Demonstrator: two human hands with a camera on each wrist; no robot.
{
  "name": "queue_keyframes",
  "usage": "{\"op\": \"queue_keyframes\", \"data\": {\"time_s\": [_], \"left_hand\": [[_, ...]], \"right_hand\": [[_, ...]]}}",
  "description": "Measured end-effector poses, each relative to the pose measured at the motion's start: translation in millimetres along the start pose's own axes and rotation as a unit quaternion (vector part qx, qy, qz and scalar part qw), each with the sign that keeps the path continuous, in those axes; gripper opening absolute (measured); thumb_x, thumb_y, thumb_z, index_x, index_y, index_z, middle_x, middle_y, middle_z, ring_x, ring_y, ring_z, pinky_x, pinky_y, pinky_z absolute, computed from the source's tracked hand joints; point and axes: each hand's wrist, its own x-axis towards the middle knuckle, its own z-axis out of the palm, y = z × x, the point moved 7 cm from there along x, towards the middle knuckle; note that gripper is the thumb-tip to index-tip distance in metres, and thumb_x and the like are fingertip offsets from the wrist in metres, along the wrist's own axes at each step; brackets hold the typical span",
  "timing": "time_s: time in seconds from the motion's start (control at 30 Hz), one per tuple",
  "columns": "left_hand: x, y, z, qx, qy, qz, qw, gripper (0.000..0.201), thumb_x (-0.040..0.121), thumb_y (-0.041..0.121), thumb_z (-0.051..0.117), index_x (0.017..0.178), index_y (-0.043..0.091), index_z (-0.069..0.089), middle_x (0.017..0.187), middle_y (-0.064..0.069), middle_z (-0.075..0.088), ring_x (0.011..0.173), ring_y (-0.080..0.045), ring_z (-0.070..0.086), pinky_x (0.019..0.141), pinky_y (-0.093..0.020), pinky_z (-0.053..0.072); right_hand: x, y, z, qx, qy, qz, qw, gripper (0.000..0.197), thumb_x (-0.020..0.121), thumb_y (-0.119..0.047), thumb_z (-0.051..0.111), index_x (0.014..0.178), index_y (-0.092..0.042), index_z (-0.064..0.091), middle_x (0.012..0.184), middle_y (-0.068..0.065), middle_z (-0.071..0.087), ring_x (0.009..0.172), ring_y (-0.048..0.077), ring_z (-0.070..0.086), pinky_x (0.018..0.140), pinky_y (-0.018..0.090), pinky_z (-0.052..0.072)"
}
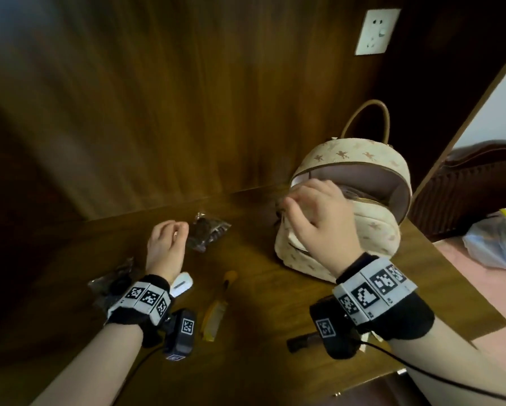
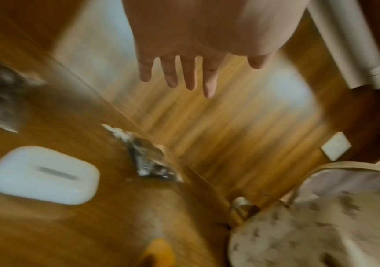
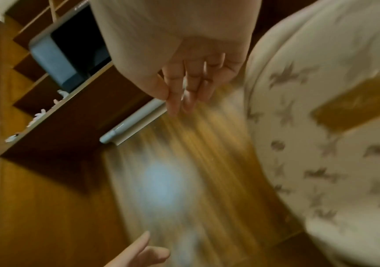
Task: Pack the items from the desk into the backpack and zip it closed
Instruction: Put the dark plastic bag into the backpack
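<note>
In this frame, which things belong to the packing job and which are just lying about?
Job:
cream star-patterned backpack, unzipped
white rounded case
clear packet of dark contents
second clear packet
yellow comb
dark object at desk edge

Lying about:
white wall socket
plastic bag on floor

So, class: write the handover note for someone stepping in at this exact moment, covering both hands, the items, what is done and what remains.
Left hand: empty, fingers relaxed, above the dark crinkly packet.
Right hand: empty, in front of the cream star-print backpack, which stands unzipped at the desk's right end.
On the brown wooden desk: that packet, a second dark packet, a white rounded case, a yellow comb, a dark object near the right wrist.
Done: backpack opened.
Left: pack everything, zip shut.
</note>
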Motion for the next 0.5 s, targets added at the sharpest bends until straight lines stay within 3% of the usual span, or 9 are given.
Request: {"op": "queue_keyframes", "data": {"time_s": [0.17,0.3,0.5], "left_hand": [[-16,-68,-43,0.114,0.025,-0.117,0.986,0.042,0.094,0.045,0.044,0.128,0.020,0.052,0.146,-0.002,0.030,0.134,-0.026,0.024,0.108,-0.046,0.025],[-24,-115,-69,0.130,0.037,-0.216,0.967,0.051,0.091,0.039,0.053,0.137,0.020,0.042,0.152,-0.006,0.021,0.138,-0.032,0.018,0.109,-0.048,0.024],[-25,-159,-74,0.167,0.012,-0.266,0.949,0.079,0.082,0.032,0.067,0.146,0.019,0.023,0.157,-0.007,0.008,0.142,-0.034,0.007,0.113,-0.050,0.019]], "right_hand": [[-2,-19,74,0.059,-0.094,-0.016,0.994,0.026,0.086,-0.032,0.047,0.081,-0.018,0.069,0.088,-0.005,0.066,0.084,0.014,0.056,0.077,0.025,0.040],[-10,-20,135,0.092,-0.209,0.013,0.974,0.013,0.087,-0.021,0.058,0.089,-0.015,0.069,0.092,0.000,0.065,0.087,0.017,0.059,0.076,0.026,0.046],[-22,-27,189,0.071,-0.329,0.006,0.942,0.016,0.089,-0.020,0.057,0.101,-0.018,0.067,0.106,0.005,0.065,0.087,0.020,0.063,0.079,0.037,0.053]]}}
